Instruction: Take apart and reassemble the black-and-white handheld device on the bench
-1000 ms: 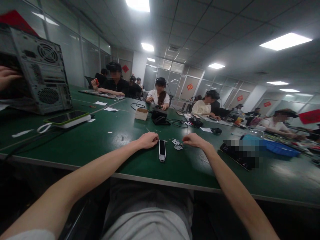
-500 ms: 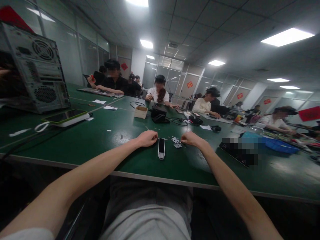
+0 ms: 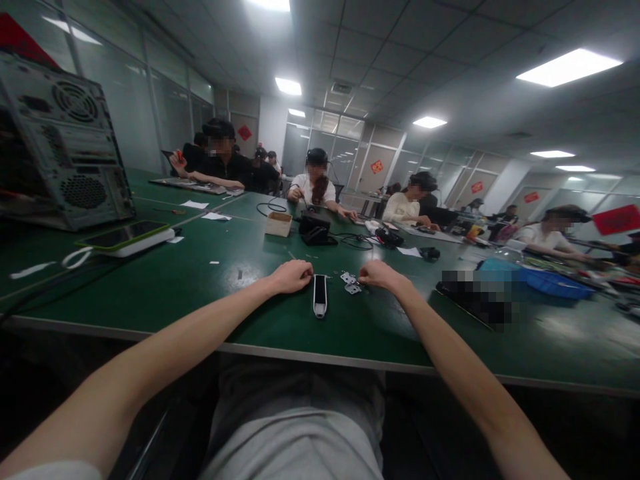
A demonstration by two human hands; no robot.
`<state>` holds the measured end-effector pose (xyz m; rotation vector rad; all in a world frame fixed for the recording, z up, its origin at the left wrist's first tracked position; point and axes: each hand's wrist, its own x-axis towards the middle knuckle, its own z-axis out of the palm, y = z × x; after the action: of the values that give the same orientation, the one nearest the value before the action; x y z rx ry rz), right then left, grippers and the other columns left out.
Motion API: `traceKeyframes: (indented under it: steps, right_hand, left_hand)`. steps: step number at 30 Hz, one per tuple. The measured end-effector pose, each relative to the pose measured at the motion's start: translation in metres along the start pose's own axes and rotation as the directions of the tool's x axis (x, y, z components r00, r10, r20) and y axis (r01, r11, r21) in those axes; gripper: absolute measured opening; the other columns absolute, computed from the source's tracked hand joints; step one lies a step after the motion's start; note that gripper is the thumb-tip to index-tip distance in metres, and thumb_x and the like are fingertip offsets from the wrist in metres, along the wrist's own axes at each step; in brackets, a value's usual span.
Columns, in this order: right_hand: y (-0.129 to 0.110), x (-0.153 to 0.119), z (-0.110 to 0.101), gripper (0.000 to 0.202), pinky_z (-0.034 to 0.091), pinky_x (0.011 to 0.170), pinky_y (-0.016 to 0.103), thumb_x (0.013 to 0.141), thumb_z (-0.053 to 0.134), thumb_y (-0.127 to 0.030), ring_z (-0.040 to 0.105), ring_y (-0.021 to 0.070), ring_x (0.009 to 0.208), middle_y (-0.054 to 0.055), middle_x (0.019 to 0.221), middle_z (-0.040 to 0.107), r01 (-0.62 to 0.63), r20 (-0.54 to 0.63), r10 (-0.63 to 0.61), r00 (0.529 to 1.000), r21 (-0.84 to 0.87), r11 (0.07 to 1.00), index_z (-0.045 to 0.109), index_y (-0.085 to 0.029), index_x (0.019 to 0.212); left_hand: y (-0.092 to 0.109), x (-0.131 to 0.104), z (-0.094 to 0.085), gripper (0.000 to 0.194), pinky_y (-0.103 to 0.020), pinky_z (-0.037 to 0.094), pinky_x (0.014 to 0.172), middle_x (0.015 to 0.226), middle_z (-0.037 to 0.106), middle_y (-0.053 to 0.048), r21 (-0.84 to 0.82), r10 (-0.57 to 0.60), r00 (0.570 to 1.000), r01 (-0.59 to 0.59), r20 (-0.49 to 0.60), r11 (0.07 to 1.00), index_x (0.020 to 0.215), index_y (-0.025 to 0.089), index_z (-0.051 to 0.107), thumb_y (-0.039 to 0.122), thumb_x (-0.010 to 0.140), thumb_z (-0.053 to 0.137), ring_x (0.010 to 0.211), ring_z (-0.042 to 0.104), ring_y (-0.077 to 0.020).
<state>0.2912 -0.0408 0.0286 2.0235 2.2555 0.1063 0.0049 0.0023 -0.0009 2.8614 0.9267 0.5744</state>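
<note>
On the green table (image 3: 280, 327) lies a slim white-edged device (image 3: 320, 296) with a long black face, its narrow end toward me. My left hand (image 3: 293, 276) rests at its upper left, fingers curled in; what they hold, if anything, is hidden. To the right of the device are small silvery metal plates (image 3: 351, 283) with holes, and a few tiny pieces lie around them. My right hand (image 3: 381, 275) is closed in a pinch at the right edge of these plates. Whatever sits between its fingertips is too small to make out.
Farther off stand a small open box (image 3: 279, 225) and a black device (image 3: 317, 229) with cables. A phone-like device (image 3: 125, 237) and a computer case (image 3: 65, 147) are at left. To the right lie a black pouch (image 3: 467, 303) and a blue tray (image 3: 557, 285). Several people sit around.
The view has shifted slightly, so everything sits a little farther left in the picture. Both hands stay in nearly the same place beside the device and the metal plates.
</note>
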Motion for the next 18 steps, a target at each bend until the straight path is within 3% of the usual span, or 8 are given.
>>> traceKeyframes:
  steps: [10,13,15,18]
  right_hand:
    - [-0.014,-0.005,0.002,0.023,0.043,0.067,0.026,0.077,0.056,-0.03,0.063,0.024,0.082,0.017,0.088,0.068,-0.121,-0.087,0.114,0.99,-0.085,0.989,0.07,-0.013,0.083]
    - [-0.012,-0.009,-0.002,0.021,0.04,0.064,0.025,0.077,0.052,-0.027,0.061,0.0218,0.077,0.015,0.085,0.067,-0.133,-0.153,0.124,0.98,-0.049,0.99,0.068,-0.013,0.081]
    - [-0.012,-0.01,-0.005,0.02,0.038,0.062,0.024,0.078,0.051,-0.025,0.059,0.0187,0.073,0.012,0.081,0.066,-0.082,-0.237,0.079,0.968,-0.002,0.997,0.066,-0.013,0.08]
    - [-0.019,-0.012,-0.008,0.019,0.037,0.062,0.022,0.08,0.05,-0.025,0.056,0.0148,0.07,0.008,0.079,0.065,0.099,-0.371,-0.066,0.926,0.073,0.992,0.065,-0.013,0.082]
  left_hand:
    - [-0.002,0.001,0.002,0.018,-0.025,0.044,0.068,0.085,0.064,-0.004,0.021,0.009,1.0,-0.009,-0.016,1.0,0.092,0.019,0.061,0.025,0.082,0.048,0.077,0.059,-0.0168]
    - [-0.002,0.001,0.002,0.019,-0.025,0.044,0.068,0.086,0.064,-0.004,0.018,0.006,1.0,-0.006,-0.012,1.0,0.093,0.018,0.061,0.025,0.082,0.048,0.077,0.06,-0.0167]
    - [-0.001,0.0,0.002,0.018,-0.025,0.045,0.068,0.086,0.064,-0.004,0.016,0.003,1.0,-0.003,-0.008,1.0,0.093,0.018,0.061,0.025,0.082,0.048,0.078,0.06,-0.0168]
    - [0.0,0.0,0.001,0.018,-0.025,0.045,0.067,0.087,0.065,-0.004,0.012,0.003,1.0,-0.003,-0.003,1.0,0.093,0.018,0.061,0.025,0.082,0.048,0.078,0.06,-0.0172]
